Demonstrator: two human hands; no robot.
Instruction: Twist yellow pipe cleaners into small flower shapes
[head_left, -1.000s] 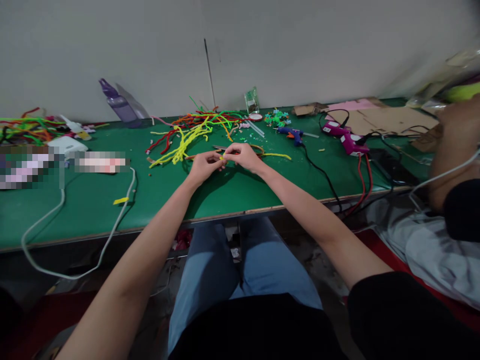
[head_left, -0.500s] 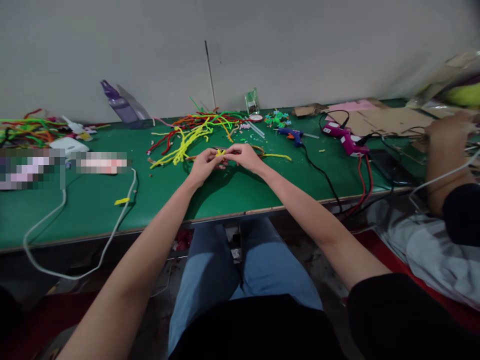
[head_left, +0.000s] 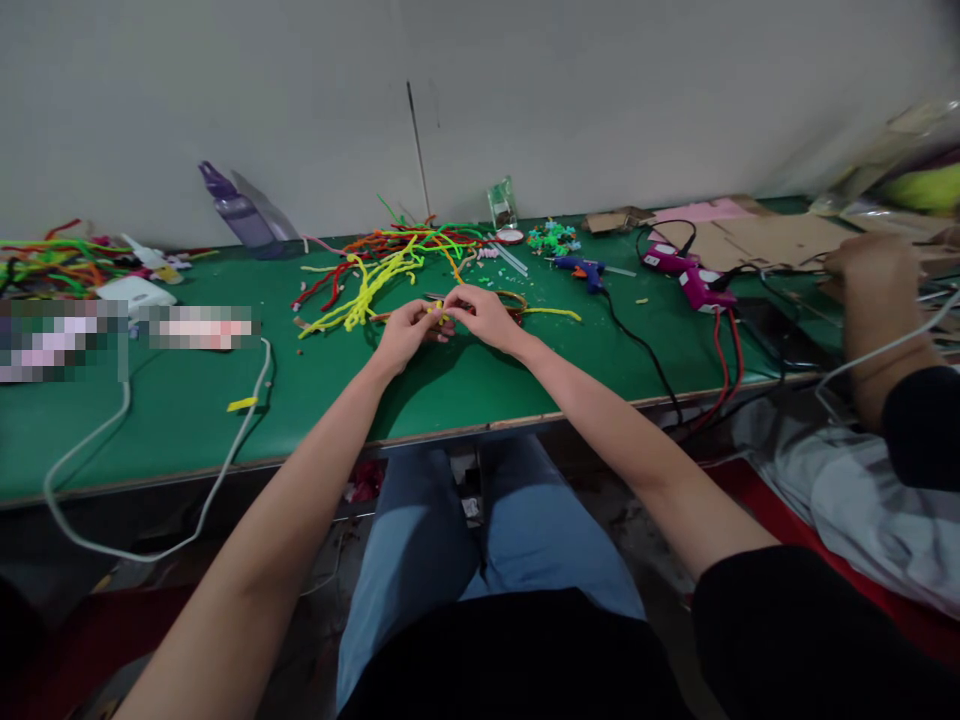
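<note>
- Left hand [head_left: 409, 332]: fingers curled in, thumb pressing, has hold of small yellow pipe-cleaner piece [head_left: 437, 310].
- Right hand [head_left: 486, 316]: thumb and forefinger nearly closed, seemingly pinching same piece at its right side.
- Piece sits between both sets of fingertips, above front-middle of green table [head_left: 315, 420]; mostly hidden, exact shape can't be told.
- Progress, my judgement: mid-handling; piece in hand, not set down. Whether it's finished: can't tell.
- Unused: yellow pipe cleaners [head_left: 371, 287] loose in pile just beyond left hand; one more [head_left: 553, 314] right of right hand.
- Blue glue gun [head_left: 583, 270] lies on table, untouched.
</note>
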